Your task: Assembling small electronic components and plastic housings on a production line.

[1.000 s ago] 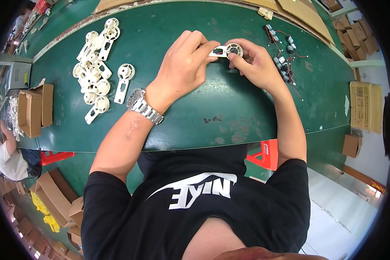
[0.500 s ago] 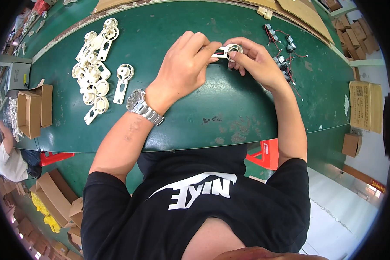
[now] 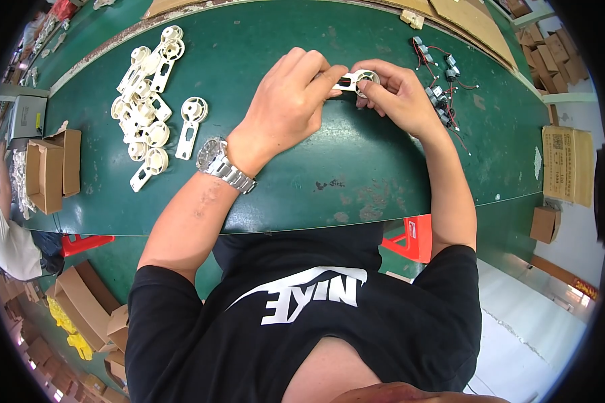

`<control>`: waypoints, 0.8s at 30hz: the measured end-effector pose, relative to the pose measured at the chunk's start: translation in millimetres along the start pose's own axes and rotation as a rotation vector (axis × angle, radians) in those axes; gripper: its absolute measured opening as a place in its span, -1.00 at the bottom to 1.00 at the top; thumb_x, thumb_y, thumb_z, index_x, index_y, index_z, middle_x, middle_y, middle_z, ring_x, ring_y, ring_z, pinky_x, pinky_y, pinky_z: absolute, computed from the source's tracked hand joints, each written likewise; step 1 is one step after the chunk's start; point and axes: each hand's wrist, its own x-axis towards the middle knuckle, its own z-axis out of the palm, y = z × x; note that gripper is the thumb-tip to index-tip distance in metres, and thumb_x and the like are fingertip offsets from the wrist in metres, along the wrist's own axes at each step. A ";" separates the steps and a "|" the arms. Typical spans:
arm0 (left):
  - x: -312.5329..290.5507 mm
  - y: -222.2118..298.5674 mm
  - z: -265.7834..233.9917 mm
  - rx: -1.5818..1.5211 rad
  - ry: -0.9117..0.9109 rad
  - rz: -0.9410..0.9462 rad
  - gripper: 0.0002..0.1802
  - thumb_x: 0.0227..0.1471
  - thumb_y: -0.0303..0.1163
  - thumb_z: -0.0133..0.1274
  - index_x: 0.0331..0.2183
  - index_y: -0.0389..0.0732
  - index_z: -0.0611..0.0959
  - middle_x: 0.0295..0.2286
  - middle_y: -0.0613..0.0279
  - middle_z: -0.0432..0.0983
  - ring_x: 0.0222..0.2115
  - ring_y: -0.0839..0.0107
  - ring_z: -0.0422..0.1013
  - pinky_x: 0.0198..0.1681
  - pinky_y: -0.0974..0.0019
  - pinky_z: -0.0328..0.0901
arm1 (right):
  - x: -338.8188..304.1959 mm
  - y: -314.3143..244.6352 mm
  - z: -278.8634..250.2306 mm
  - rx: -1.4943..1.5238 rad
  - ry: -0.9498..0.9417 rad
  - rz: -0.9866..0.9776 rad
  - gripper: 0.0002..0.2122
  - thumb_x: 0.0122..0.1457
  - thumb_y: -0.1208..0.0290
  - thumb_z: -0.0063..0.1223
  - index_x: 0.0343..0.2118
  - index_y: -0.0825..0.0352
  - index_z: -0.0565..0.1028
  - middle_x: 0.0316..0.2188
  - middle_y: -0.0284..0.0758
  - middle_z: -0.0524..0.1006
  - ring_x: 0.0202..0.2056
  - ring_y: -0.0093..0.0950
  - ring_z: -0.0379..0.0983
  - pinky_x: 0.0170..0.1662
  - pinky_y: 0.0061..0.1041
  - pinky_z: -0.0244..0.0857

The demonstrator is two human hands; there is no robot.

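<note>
Between my two hands is a cream plastic housing with a round, spoked end and a flat slotted arm. My right hand grips the round end, thumb pressed on top of it. The thumb and fingertips of my left hand pinch the far tip of the slotted arm and cover it. Something dark and reddish, like thin wires, shows in the slot. To the left lies a loose pile of similar cream housings, with a single housing just apart from it. Small motors with red and black wires lie right of my right hand.
The green table curves around me. Open cardboard boxes stand at its left end, beside a grey metal box. Flat cardboard and a small cream block lie along the back edge. A co-worker is at the far left.
The housing has shifted very slightly to the right in my hands, and my right fingers have curled a little. At the far left the co-worker's arm has stretched upward.
</note>
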 end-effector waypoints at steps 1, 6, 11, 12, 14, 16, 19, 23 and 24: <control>0.0 0.7 0.6 -0.001 0.000 0.000 -0.58 -0.13 -0.66 0.31 -0.13 -0.30 0.72 -0.39 0.17 0.48 -0.38 0.21 0.41 -0.34 0.20 0.35 | 0.0 2.4 0.5 -0.002 0.018 -0.020 -0.74 0.34 0.32 0.13 0.01 0.31 0.60 -0.45 -0.41 0.64 -0.44 -0.73 0.47 -0.39 -0.68 0.33; -0.7 1.9 1.0 0.005 -0.006 0.000 -0.58 -0.13 -0.65 0.31 -0.12 -0.30 0.72 -0.38 0.17 0.49 -0.38 0.21 0.41 -0.34 0.20 0.35 | 1.4 1.4 -3.4 0.040 -0.006 0.018 -0.72 0.34 0.29 0.11 0.03 0.29 0.60 -0.43 -0.37 0.64 -0.45 -0.69 0.47 -0.37 -0.65 0.36; -0.6 0.5 -0.3 -0.002 0.003 -0.013 -0.58 -0.13 -0.66 0.31 -0.12 -0.30 0.72 -0.37 0.18 0.50 -0.38 0.21 0.41 -0.34 0.20 0.36 | -0.4 -10.6 -13.7 0.213 -0.154 0.085 -0.60 0.45 0.05 0.01 0.07 0.30 0.59 -0.34 -0.34 0.65 -0.36 -0.69 0.44 -0.31 -0.69 0.34; -0.1 1.0 -0.3 0.004 0.003 -0.008 -0.58 -0.13 -0.67 0.31 -0.12 -0.30 0.72 -0.37 0.18 0.51 -0.38 0.21 0.41 -0.33 0.21 0.36 | -1.9 -10.5 -11.8 0.213 -0.153 0.085 -0.60 0.45 0.05 0.01 0.07 0.30 0.59 -0.34 -0.34 0.65 -0.36 -0.69 0.44 -0.31 -0.69 0.34; 0.4 1.4 -0.1 0.006 0.007 0.001 -0.58 -0.13 -0.66 0.31 -0.12 -0.29 0.72 -0.37 0.18 0.51 -0.38 0.21 0.42 -0.33 0.21 0.36 | -3.9 -10.2 -6.0 0.115 -0.108 0.035 -0.62 0.45 0.07 0.01 0.07 0.28 0.58 -0.35 -0.38 0.63 -0.37 -0.71 0.42 -0.33 -0.70 0.31; 0.4 2.0 -0.5 0.011 0.011 0.008 -0.58 -0.13 -0.66 0.31 -0.13 -0.29 0.72 -0.38 0.18 0.51 -0.38 0.21 0.42 -0.33 0.21 0.36 | -3.6 -11.9 -5.8 0.099 -0.111 0.057 -0.64 0.45 0.09 0.03 0.07 0.26 0.58 -0.38 -0.42 0.60 -0.38 -0.71 0.40 -0.34 -0.70 0.29; 0.4 3.5 1.6 0.000 0.014 0.006 -0.58 -0.14 -0.66 0.32 -0.13 -0.29 0.72 -0.38 0.17 0.50 -0.39 0.21 0.42 -0.34 0.21 0.35 | -3.6 -11.7 -6.0 0.111 -0.097 0.087 -0.69 0.44 0.13 0.06 0.03 0.24 0.59 -0.44 -0.49 0.53 -0.40 -0.72 0.35 -0.35 -0.70 0.25; 0.0 4.6 5.3 0.005 0.028 -0.005 -0.58 -0.13 -0.65 0.32 -0.12 -0.29 0.72 -0.38 0.18 0.50 -0.39 0.20 0.42 -0.35 0.21 0.35 | -4.1 -6.3 4.4 0.180 0.008 0.053 -0.76 0.42 0.22 0.10 -0.04 0.27 0.58 -0.49 -0.56 0.44 -0.43 -0.72 0.29 -0.35 -0.69 0.21; -0.1 4.9 5.9 0.005 0.034 -0.003 -0.58 -0.13 -0.65 0.32 -0.12 -0.29 0.71 -0.39 0.18 0.49 -0.39 0.20 0.41 -0.35 0.21 0.34 | -3.0 -2.4 5.8 0.180 0.009 0.053 -0.76 0.42 0.22 0.10 -0.04 0.27 0.58 -0.49 -0.56 0.44 -0.43 -0.72 0.29 -0.35 -0.69 0.21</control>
